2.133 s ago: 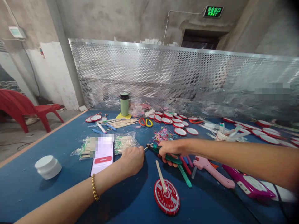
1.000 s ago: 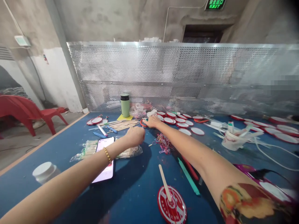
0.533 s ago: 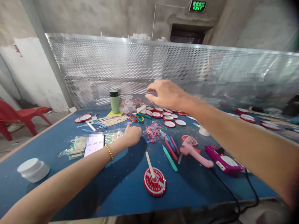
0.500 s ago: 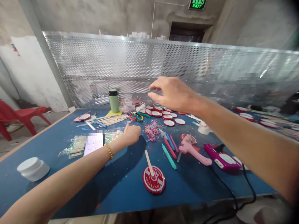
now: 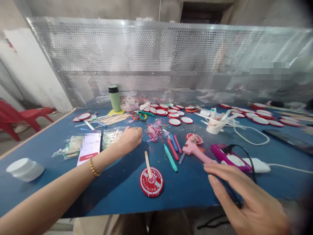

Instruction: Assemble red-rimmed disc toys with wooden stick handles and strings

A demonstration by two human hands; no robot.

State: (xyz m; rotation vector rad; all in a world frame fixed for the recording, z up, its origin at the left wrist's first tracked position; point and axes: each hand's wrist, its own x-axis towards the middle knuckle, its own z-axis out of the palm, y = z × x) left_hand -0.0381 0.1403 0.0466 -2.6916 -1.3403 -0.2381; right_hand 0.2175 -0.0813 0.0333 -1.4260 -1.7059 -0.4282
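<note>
phone (image 5: 89, 149), 8 o'clock, showed "06". glossy red disc (image 5: 156, 185), 6 o'clock: white lettering unreadable, wooden stick (image 5: 147, 163) lay on top. right hand (image 5: 246, 195) spread wide by pink glue gun (image 5: 196, 150), 4 o'clock. left hand (image 5: 130, 138) curled, grip couldn't be told.

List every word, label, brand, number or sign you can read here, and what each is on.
"06": phone screen, end of a number; the rest is blurred out.
Red button on that screen: too small to read.
Red disc with the stick: white characters, too small to read.
Paper cup: red marks, too blurred.
No brand is readable.
</note>
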